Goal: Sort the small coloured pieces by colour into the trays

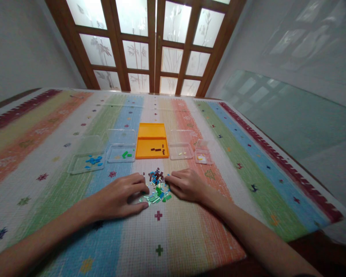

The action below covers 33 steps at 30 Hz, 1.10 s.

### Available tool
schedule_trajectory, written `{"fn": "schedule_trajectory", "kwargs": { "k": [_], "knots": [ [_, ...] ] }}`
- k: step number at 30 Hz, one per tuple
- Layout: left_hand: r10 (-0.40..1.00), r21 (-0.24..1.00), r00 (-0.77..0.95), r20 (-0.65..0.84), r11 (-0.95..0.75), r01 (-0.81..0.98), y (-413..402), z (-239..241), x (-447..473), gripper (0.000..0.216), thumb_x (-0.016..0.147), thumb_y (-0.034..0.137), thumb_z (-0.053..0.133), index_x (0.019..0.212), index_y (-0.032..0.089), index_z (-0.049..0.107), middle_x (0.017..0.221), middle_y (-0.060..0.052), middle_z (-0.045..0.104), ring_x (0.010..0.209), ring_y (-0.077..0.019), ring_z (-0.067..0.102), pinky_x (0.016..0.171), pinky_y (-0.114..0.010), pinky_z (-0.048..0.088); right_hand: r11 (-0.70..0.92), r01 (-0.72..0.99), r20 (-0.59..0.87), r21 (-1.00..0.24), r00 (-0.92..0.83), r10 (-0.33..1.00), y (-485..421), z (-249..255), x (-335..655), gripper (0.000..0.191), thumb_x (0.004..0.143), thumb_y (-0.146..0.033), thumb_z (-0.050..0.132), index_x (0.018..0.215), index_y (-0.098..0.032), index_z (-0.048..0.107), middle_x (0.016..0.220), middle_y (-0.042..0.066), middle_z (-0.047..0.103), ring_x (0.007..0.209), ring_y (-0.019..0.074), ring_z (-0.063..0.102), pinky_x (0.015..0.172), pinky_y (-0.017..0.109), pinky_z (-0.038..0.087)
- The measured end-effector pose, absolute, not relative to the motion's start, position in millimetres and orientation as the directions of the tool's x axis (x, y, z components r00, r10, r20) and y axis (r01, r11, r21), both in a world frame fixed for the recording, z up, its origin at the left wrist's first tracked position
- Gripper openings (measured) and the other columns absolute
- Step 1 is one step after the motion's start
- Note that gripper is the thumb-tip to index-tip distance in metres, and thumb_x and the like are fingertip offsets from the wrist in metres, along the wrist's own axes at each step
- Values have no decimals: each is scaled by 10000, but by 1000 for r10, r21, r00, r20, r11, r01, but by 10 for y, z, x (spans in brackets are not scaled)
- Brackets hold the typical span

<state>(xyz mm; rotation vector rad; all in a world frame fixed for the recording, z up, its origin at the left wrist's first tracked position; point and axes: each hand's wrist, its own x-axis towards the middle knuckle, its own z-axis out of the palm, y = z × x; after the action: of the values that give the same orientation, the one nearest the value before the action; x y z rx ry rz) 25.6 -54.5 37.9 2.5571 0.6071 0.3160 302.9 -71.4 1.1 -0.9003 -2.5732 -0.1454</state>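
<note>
A small heap of tiny coloured plastic pieces (156, 187) lies on the striped tablecloth (173, 231) between my hands. My left hand (122, 196) rests on the cloth at the heap's left edge, fingers curled, fingertips touching the pieces. My right hand (186, 184) rests at the heap's right edge, fingers bent and pressed together against the pieces. Whether either hand pinches a piece is hidden. Beyond the heap stands an open orange box (152, 146) with a few dark pieces inside.
Clear open boxes flank the orange one: one with blue pieces (86, 161), one with green pieces (121, 152), one with pale yellow pieces (180, 151), and a small one (203, 156) at the right. A glass pane (291, 115) and wooden-framed windows stand behind the table.
</note>
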Motion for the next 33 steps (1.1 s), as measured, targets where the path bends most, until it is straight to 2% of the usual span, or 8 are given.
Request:
{"fn": "schedule_trajectory", "kwargs": {
  "k": [8,16,24,33],
  "knots": [
    [470,495,868,157,-798,343,-587,288,266,178,951,342,629,1025,191,686,974,-70,603,857,-191,595,759,-303,492,787,615,394,-47,-713,580,-714,13,3035,246,981,-191,413,919,-168,650,657,-3,579,560,125,460,548,297,290],
    [467,542,872,146,-775,324,-585,311,264,186,993,281,560,988,195,725,926,-62,608,838,-183,595,734,-287,489,792,609,416,-50,-708,571,-715,13,3032,270,984,-180,395,900,-159,651,651,1,578,552,129,464,544,299,293],
    [484,606,865,134,-730,315,-579,320,274,170,999,221,503,946,195,662,936,-50,589,851,-176,577,746,-281,468,788,613,398,-58,-710,581,-716,26,3034,262,986,-185,409,877,-162,646,661,4,586,557,129,471,548,298,297],
    [459,596,875,157,-751,286,-559,350,278,170,1025,220,445,976,194,606,959,-54,596,885,-181,566,783,-291,474,783,620,398,-57,-705,587,-718,22,3024,269,986,-189,400,870,-170,642,652,-1,577,556,123,461,553,292,292]
  ]
}}
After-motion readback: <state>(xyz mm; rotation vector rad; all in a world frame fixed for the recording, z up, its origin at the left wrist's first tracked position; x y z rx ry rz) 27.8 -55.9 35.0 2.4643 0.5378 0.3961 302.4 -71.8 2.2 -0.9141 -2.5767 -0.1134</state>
